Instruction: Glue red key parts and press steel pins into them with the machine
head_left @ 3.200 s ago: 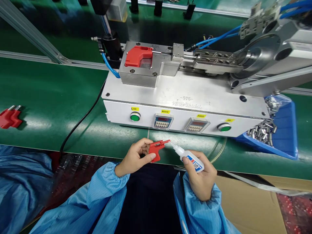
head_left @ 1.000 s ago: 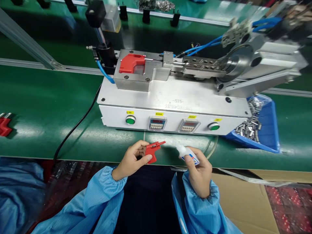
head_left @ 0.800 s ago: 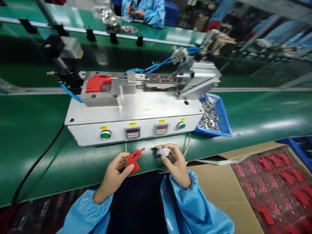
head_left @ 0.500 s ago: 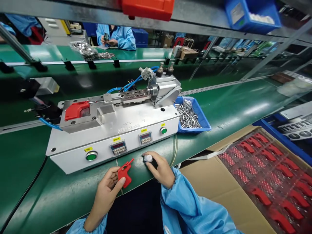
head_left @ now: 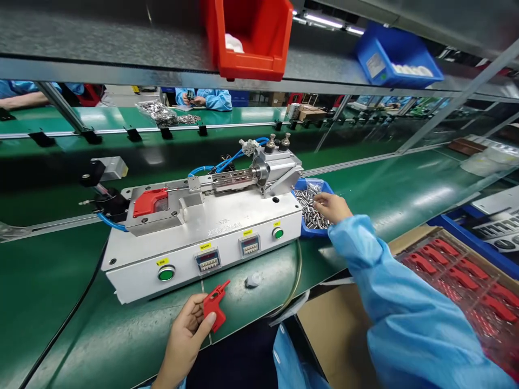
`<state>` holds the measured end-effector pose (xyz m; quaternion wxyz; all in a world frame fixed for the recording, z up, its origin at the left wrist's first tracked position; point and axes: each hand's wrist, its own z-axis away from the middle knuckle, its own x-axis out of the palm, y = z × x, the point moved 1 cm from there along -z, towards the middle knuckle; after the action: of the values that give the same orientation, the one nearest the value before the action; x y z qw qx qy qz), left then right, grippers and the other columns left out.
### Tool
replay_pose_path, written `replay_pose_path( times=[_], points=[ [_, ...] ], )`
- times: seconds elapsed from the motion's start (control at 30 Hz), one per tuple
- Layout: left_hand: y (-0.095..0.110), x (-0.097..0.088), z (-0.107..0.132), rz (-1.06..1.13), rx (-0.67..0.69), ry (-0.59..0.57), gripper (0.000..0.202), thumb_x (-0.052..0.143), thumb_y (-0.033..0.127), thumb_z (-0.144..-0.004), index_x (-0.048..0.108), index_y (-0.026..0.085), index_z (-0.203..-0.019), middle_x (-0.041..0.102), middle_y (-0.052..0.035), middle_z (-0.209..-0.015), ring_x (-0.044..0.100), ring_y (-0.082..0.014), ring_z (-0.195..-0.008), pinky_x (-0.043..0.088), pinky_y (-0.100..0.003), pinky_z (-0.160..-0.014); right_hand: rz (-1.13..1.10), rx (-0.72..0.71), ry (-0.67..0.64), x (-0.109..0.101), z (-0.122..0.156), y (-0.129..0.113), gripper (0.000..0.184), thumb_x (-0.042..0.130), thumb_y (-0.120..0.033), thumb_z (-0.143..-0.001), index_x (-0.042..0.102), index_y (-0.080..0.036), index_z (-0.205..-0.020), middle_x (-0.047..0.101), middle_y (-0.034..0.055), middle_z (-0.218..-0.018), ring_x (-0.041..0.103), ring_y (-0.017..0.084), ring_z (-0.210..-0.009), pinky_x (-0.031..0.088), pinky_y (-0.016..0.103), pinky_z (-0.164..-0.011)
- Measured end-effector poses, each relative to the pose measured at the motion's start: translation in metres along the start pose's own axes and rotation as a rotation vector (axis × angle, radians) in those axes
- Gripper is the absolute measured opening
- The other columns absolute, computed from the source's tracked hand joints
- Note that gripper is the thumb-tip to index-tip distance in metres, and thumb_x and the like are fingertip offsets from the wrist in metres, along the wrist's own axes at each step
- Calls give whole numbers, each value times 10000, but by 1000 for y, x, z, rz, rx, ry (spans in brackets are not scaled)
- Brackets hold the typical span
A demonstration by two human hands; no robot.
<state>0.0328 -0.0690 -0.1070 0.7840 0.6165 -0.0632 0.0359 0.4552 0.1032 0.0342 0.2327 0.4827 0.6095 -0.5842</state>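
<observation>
My left hand grips a small red plastic part at the near edge of the green belt, in front of the grey machine. My right hand reaches into the blue tray of small metal pins at the machine's right end; its fingers curl down among the pins, and I cannot make out what they hold. A small white glue bottle stands on the belt between my hands. Another red part sits in the machine's fixture.
A cardboard box holding trays of red parts sits at lower right. A black cable crosses the belt at left. Overhead, a red bin and a blue bin rest on a shelf. Other people in blue work at the far belt.
My right hand set the glue bottle down on the belt and moved right into the pin tray. My view swung up and right. The left hand still holds the red part.
</observation>
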Motion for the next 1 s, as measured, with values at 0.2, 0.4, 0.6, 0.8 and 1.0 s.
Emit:
replay_pose_path(
  times=[0.2, 0.4, 0.6, 0.8, 1.0],
  points=[
    [3, 4, -1, 32, 16, 1, 506, 819, 635, -827, 688, 217, -1079, 770, -60, -945, 730, -219, -821, 617, -288, -761, 32, 57, -78, 35, -34, 10, 361, 761, -381, -967, 614, -174, -711, 600, -29, -657, 580, 120, -612, 522, 273, -672],
    [0, 2, 0, 29, 3, -32, 450, 802, 595, -861, 696, 221, -1087, 773, -66, -971, 725, -222, -841, 612, -292, -770, -47, 83, -80, 31, -23, 11, 399, 857, -358, -826, 554, -200, -620, 582, 1, -609, 613, 191, -661, 563, 377, -744],
    [-9, -8, -8, 5, -58, -162, 426, 817, 555, -860, 711, 208, -1081, 772, -78, -981, 731, -246, -871, 615, -317, -792, -265, -74, -127, -29, 20, -35, 538, 824, -709, -748, 676, -203, -852, 727, 92, -818, 693, 216, -760, 590, 358, -713],
    [7, 2, -10, 51, 43, -162, 366, 746, 544, -930, 706, 208, -1070, 722, -37, -898, 667, -198, -814, 549, -289, -780, -277, -458, -195, -54, 53, -117, 484, 814, -777, -775, 812, -304, -882, 778, 82, -862, 724, 242, -715, 636, 395, -710],
    [12, 4, -17, 69, 87, -107, 401, 771, 569, -885, 683, 200, -1016, 666, -18, -836, 590, -175, -757, 489, -273, -717, -302, -860, -293, 29, 31, -215, 305, 615, -529, -1001, 743, -253, -976, 778, 65, -937, 729, 254, -837, 591, 397, -797]
  ],
)
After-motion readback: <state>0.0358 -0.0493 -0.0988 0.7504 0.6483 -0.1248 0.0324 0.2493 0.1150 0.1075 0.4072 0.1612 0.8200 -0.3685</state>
